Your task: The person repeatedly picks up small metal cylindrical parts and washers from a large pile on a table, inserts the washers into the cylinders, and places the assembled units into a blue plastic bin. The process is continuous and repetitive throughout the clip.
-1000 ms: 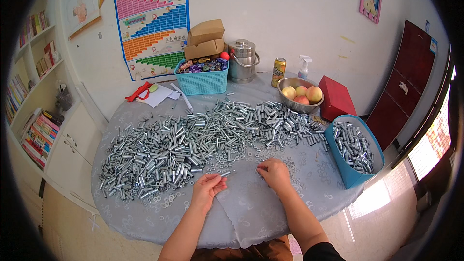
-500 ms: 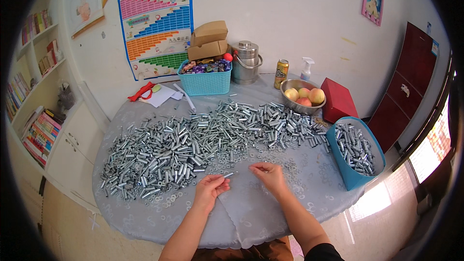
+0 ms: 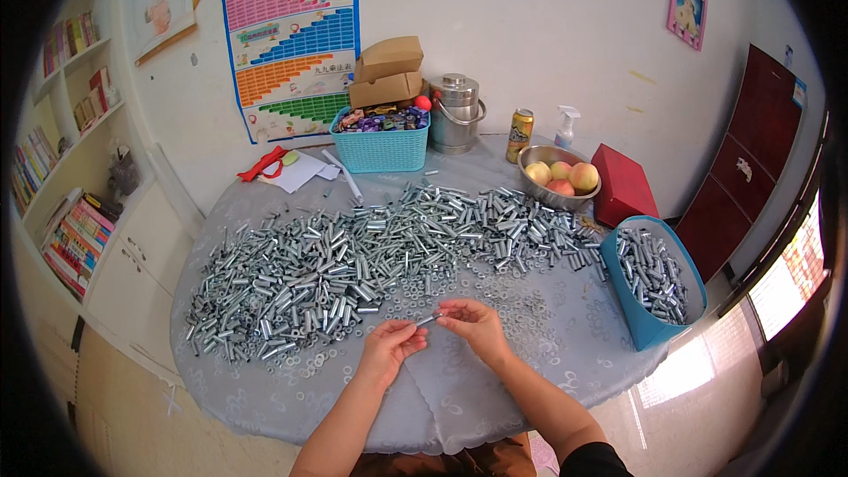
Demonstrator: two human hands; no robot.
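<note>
Close above the near middle of the table, my left hand pinches a short silvery expansion bolt between thumb and fingers. It slants up to the right. At its far end the fingertips of my right hand are closed together, touching the tip; any small part in them is too small to make out. Beyond both hands spreads a broad pile of metal sleeves and bolts. Small flat washers lie scattered in front of the pile and beside my right hand.
A blue bin of similar metal pieces stands at the right edge. Farther back are a bowl of fruit, a red box, a can, a steel pot and a turquoise basket. Grey cloth covers the table.
My right hand has moved left to the bolt's end, so the two hands now meet at it. The left hand keeps its hold, nearly in place. The view has shifted slightly.
</note>
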